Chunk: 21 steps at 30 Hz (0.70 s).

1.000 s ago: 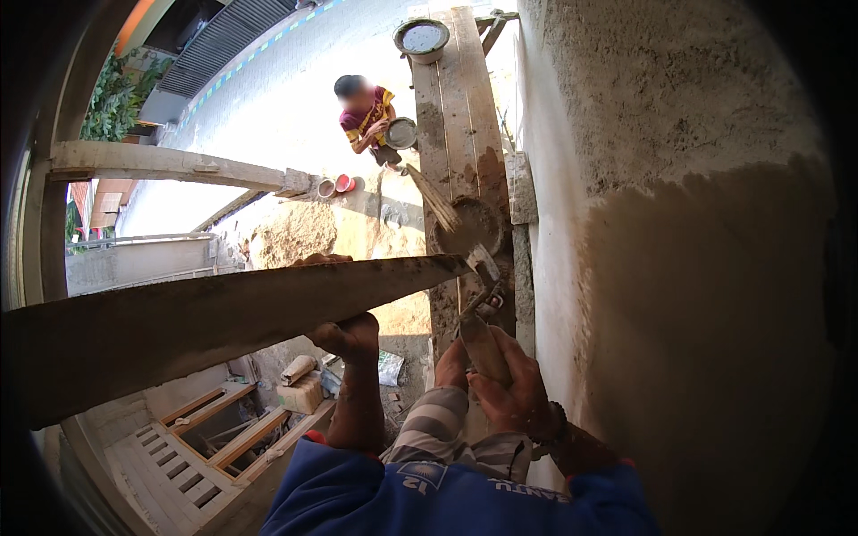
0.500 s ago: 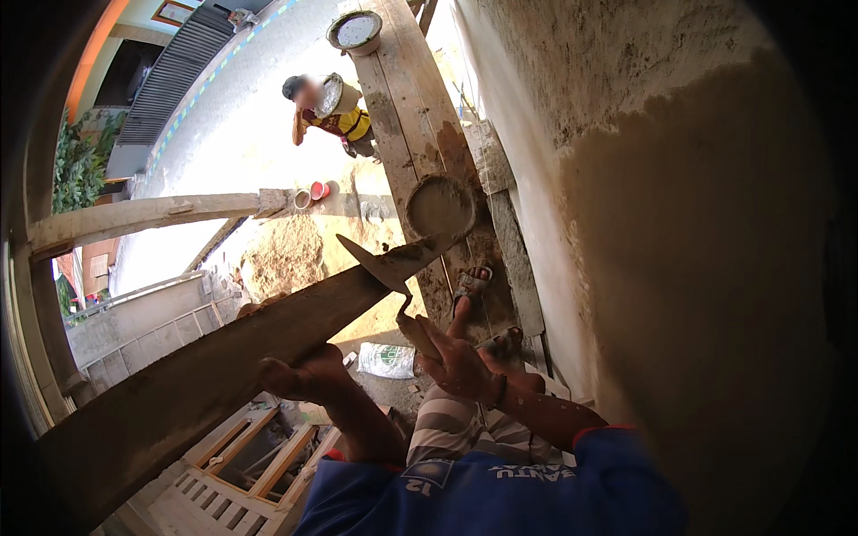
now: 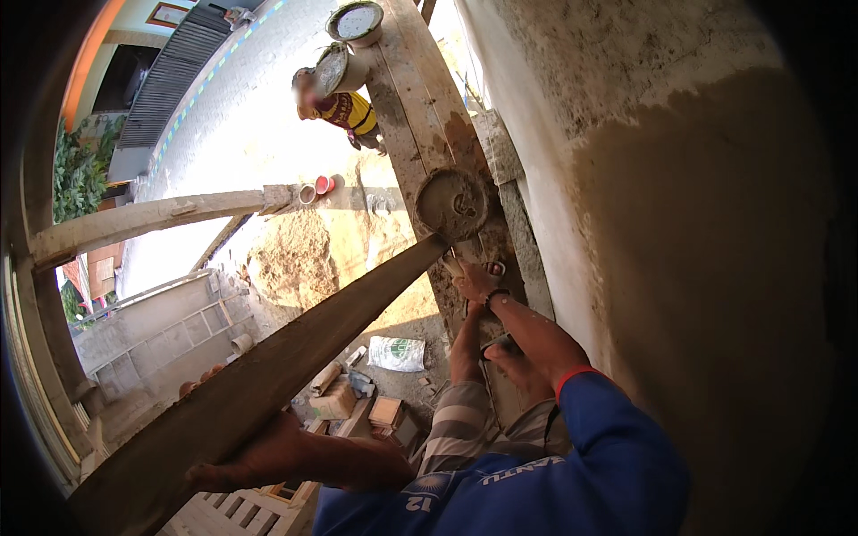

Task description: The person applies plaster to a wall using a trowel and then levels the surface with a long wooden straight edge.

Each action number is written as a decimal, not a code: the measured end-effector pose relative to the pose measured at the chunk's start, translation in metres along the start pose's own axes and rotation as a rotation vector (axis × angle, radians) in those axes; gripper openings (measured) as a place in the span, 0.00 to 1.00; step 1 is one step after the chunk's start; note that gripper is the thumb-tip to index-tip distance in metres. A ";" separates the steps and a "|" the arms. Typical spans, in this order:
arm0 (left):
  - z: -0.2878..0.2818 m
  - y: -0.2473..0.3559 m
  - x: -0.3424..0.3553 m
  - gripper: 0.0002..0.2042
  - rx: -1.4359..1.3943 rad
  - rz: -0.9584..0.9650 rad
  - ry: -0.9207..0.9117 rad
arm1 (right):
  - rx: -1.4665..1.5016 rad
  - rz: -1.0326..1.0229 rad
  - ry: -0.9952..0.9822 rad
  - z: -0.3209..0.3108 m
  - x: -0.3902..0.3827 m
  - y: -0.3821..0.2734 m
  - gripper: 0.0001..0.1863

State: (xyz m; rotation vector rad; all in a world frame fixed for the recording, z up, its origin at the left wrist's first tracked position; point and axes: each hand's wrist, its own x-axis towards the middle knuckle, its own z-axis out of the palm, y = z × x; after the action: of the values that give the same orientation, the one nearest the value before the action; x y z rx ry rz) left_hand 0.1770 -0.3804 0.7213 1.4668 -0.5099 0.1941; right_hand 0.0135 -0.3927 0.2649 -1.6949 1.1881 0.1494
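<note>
My left hand (image 3: 259, 451) grips a long, mortar-smeared wooden board (image 3: 295, 348) from below, thumb on the near side and fingertips showing past its far edge. The board slants up from the lower left to a round container of wet mortar (image 3: 440, 201), which stands on the scaffold planks. Close to that container's near rim, my right hand (image 3: 474, 282) is closed around the handle of a trowel (image 3: 453, 263). The trowel's blade is mostly hidden by the board's end and the rim. A scooped hollow shows in the mortar.
Plastered wall (image 3: 679, 268), partly damp, rises along the right. Below the planks (image 3: 407, 98), a person (image 3: 344, 112) in yellow and maroon carries a bucket (image 3: 341, 71). Another filled bucket (image 3: 356, 23) stands farther along. A wooden beam (image 3: 161, 213) crosses at left; a white sack (image 3: 397, 354) lies below.
My right hand has moved the trowel from above the board to the mortar container. My left hand and the board have shifted down and left. The person below has raised the bucket beside the planks.
</note>
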 end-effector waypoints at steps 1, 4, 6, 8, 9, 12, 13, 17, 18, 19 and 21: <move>-0.003 0.001 0.005 0.44 0.048 0.053 -0.058 | -0.029 -0.037 0.049 0.000 0.014 0.005 0.31; -0.014 0.005 0.021 0.43 -0.080 0.027 -0.197 | 0.216 0.098 0.020 -0.002 0.026 0.017 0.28; -0.022 0.010 0.033 0.44 -0.162 -0.026 -0.267 | 0.766 0.198 0.128 -0.007 0.009 0.025 0.25; -0.027 0.012 0.043 0.42 -0.371 0.021 -0.562 | 0.554 0.195 0.261 -0.019 -0.019 0.039 0.23; -0.030 0.010 0.041 0.42 -0.190 0.061 -0.235 | 0.366 0.212 0.325 -0.025 -0.034 0.046 0.22; -0.035 0.012 0.051 0.44 -0.417 -0.003 -0.520 | 0.738 0.414 0.161 -0.047 -0.075 0.071 0.22; -0.035 0.012 0.054 0.44 -0.418 -0.008 -0.529 | 0.743 0.422 0.163 -0.049 -0.078 0.076 0.22; -0.028 0.011 0.058 0.43 -0.403 -0.009 -0.726 | 0.974 0.574 0.377 -0.046 -0.050 0.103 0.23; -0.024 0.010 0.057 0.42 -0.397 -0.019 -0.753 | 0.925 0.639 0.356 -0.041 -0.033 0.111 0.24; -0.018 0.004 0.052 0.33 -0.303 0.178 -0.715 | 0.923 0.631 0.353 -0.033 -0.014 0.118 0.25; -0.006 -0.003 0.041 0.33 -0.211 0.223 -0.532 | 0.938 0.599 0.380 -0.016 0.031 0.130 0.24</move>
State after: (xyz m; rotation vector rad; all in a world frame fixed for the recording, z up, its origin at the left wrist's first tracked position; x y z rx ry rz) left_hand 0.2158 -0.3823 0.7362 1.2464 -1.0936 -0.0803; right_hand -0.0758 -0.4241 0.1691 -0.5328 1.6672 -0.3417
